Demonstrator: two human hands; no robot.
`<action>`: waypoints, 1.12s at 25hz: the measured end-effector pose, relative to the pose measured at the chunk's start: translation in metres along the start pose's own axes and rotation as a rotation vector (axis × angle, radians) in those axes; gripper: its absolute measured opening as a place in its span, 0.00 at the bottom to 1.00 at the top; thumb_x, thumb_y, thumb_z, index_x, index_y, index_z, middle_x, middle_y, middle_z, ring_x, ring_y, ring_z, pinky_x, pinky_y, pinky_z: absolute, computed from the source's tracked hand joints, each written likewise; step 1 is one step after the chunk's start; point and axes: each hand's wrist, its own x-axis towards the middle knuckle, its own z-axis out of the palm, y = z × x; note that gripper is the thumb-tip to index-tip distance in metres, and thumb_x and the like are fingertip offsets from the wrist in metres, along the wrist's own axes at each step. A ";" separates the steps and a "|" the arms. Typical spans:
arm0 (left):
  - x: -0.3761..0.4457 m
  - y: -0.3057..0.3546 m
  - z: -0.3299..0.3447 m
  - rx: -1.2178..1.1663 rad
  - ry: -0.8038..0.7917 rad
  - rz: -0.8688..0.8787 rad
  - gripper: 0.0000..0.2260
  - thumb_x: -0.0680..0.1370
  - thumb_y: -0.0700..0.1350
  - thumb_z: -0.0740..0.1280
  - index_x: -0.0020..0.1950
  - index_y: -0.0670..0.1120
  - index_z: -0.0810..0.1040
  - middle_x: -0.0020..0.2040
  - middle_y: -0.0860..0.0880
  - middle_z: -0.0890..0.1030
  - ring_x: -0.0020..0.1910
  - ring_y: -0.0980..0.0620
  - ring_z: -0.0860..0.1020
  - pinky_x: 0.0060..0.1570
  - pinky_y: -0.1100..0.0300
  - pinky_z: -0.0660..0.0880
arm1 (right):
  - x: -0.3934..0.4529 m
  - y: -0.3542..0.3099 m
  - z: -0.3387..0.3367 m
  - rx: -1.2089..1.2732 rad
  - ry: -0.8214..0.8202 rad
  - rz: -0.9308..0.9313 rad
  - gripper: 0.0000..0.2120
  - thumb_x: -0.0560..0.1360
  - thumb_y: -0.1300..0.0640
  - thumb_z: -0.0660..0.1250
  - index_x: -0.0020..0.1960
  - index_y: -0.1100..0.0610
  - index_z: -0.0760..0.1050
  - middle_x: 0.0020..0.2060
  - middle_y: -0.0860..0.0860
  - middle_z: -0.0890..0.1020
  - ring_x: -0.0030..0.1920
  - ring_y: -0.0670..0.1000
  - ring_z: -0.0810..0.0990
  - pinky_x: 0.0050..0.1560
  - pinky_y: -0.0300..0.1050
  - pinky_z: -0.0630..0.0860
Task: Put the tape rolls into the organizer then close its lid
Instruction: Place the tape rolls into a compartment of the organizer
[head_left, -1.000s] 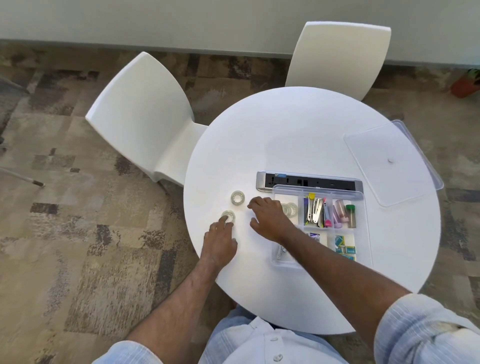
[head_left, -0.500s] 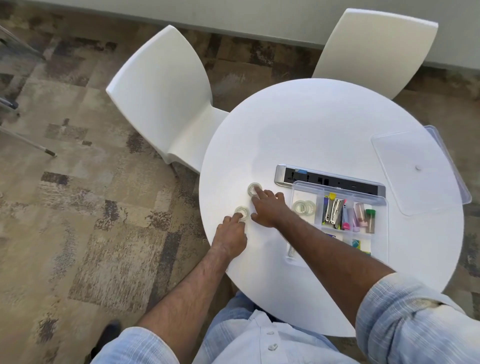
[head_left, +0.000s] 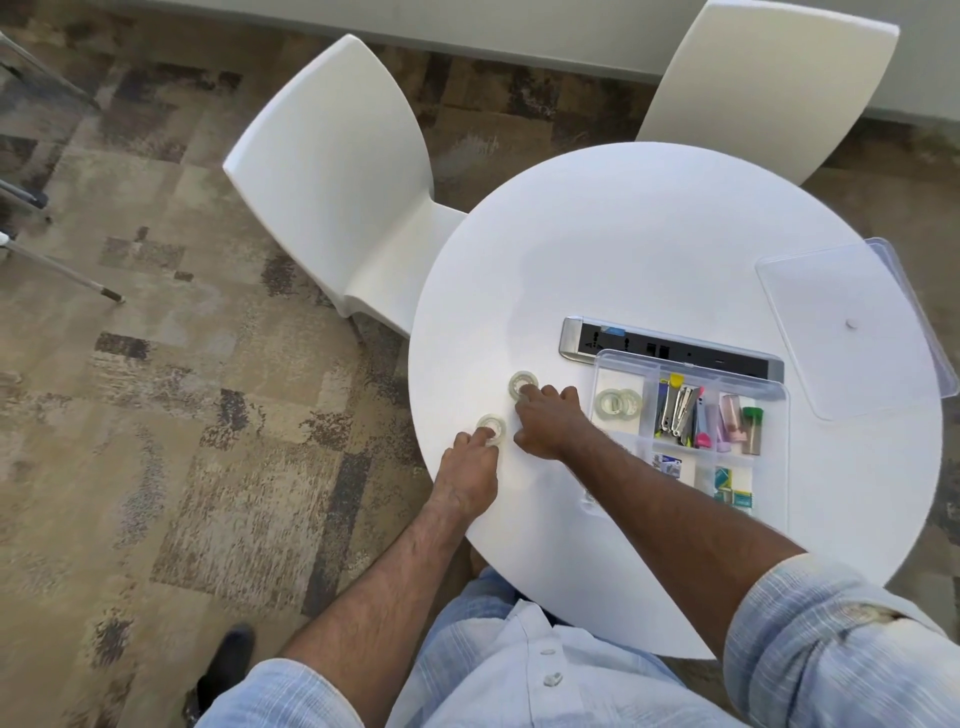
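Reaching across the round white table, the right hand lies palm down with its fingertips on the rim of the farther tape roll, fingers loosely curled over it; whether they pinch it or merely press it I cannot tell; the left hand sits nearer the table's edge, its fingertips on top of the nearer tape roll, and its grip is likewise unclear; both rolls lie flat on the tabletop, near each other, well left of the clear organizer; two more tape rolls already lie in its far left compartment, overlapping; staplers and coloured items fill the neighbouring compartments; the organizer's clear lid rests off to the right at the table's edge, apart from the box; a grey power strip runs just behind the organizer; two white chairs stand by the table.
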 end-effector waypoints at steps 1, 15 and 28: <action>-0.001 0.001 -0.001 -0.015 0.012 -0.004 0.15 0.81 0.38 0.61 0.67 0.41 0.79 0.79 0.45 0.67 0.66 0.41 0.71 0.61 0.45 0.76 | -0.003 0.001 0.002 0.004 0.001 -0.001 0.17 0.75 0.49 0.61 0.59 0.57 0.77 0.68 0.55 0.73 0.63 0.60 0.72 0.61 0.59 0.65; 0.006 0.080 -0.028 -0.067 0.170 0.154 0.15 0.81 0.43 0.64 0.66 0.42 0.77 0.82 0.47 0.64 0.70 0.39 0.70 0.62 0.45 0.76 | -0.076 0.083 0.013 0.277 0.391 0.205 0.21 0.74 0.53 0.62 0.66 0.52 0.78 0.70 0.51 0.73 0.66 0.57 0.72 0.61 0.57 0.65; 0.007 0.119 -0.023 -0.156 0.153 0.212 0.23 0.81 0.43 0.66 0.77 0.47 0.71 0.82 0.47 0.65 0.79 0.43 0.65 0.74 0.46 0.70 | -0.112 0.120 0.036 0.387 0.368 0.241 0.07 0.77 0.51 0.64 0.51 0.51 0.79 0.58 0.48 0.79 0.59 0.50 0.75 0.64 0.59 0.66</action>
